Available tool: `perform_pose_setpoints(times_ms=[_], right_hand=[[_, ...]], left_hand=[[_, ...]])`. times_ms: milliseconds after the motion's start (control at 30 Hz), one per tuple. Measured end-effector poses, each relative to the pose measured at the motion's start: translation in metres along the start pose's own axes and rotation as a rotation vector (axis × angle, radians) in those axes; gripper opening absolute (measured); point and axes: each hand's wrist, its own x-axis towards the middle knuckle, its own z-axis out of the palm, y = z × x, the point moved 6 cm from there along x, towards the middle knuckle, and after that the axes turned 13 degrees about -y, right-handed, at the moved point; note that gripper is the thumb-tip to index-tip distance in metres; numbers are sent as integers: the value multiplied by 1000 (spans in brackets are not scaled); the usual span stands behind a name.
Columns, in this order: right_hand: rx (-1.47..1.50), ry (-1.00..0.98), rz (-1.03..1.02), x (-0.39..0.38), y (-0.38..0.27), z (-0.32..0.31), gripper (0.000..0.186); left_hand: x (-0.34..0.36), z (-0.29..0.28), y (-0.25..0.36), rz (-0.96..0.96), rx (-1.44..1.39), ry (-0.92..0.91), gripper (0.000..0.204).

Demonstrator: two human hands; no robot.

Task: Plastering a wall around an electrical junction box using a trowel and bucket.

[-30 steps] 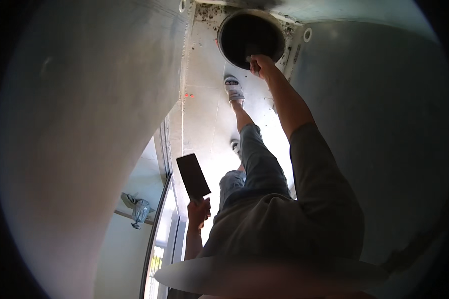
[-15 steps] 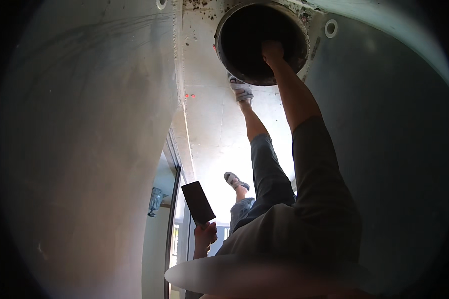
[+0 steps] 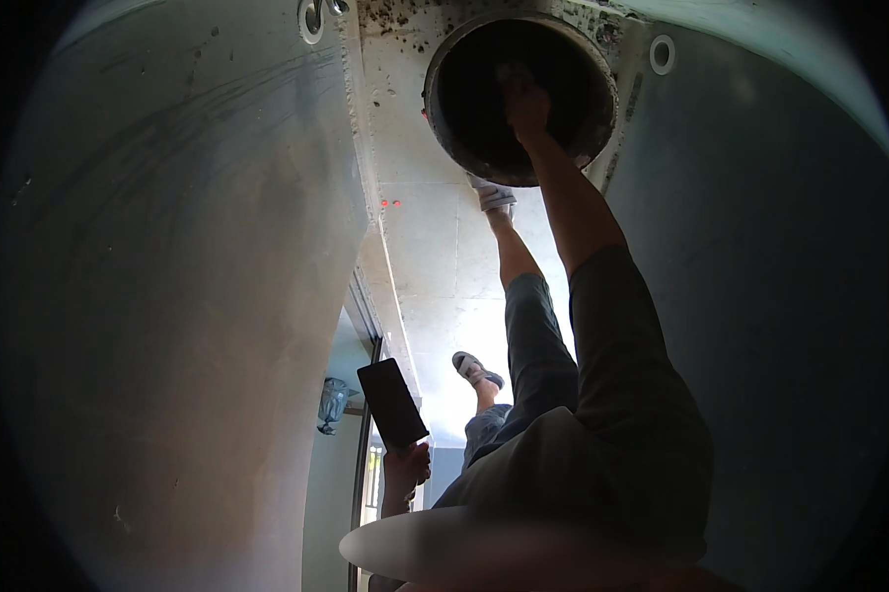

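A round dark bucket (image 3: 451, 138) stands on the floor at the top of the view, its inside in deep shadow. My right hand (image 3: 525, 104) reaches into it, fingers closed around something too dim to make out. Lower down, my left hand (image 3: 405, 466) grips the handle of a flat, dark rectangular trowel (image 3: 392, 405), held outside and below the bucket. My legs and sandalled feet show between the two hands, one foot partly hidden by the bucket's rim.
Pale walls (image 3: 168, 296) rise on both sides, with round white fittings (image 3: 663, 55). The floor (image 3: 420, 247) has dark debris at the far end and small red dots. On the left, a door frame opens toward a hanging plastic bag (image 3: 334, 400) and daylight.
My right hand has gone from the bucket's near rim deeper inside. The bucket looms larger, and my feet have shifted. The trowel in my left hand has moved slightly down and right.
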Motion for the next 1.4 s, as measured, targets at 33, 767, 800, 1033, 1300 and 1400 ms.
perform_pose_setpoints(times_ms=[33, 767, 800, 1033, 1300, 1400], right_hand=[[5, -1, 0, -7, -2, 1, 39], [536, -253, -196, -336, -234, -231, 23], [527, -194, -301, -364, -254, -242, 26], [7, 362, -970, -549, -381, -298, 37], [-146, 702, -1108, -732, -370, -283, 32], [-164, 719, -1094, -780, -343, -281, 28]], left_hand=[[2, -1, -3, 27, -60, -22, 18], [-37, 63, 123, 772, 106, -665, 25], [-53, 67, 125, 798, 97, -766, 27], [-190, 62, 44, 1018, 221, -1115, 31], [-228, 3, -126, 1046, 330, -1452, 22], [-223, -5, -171, 1055, 355, -1490, 22]])
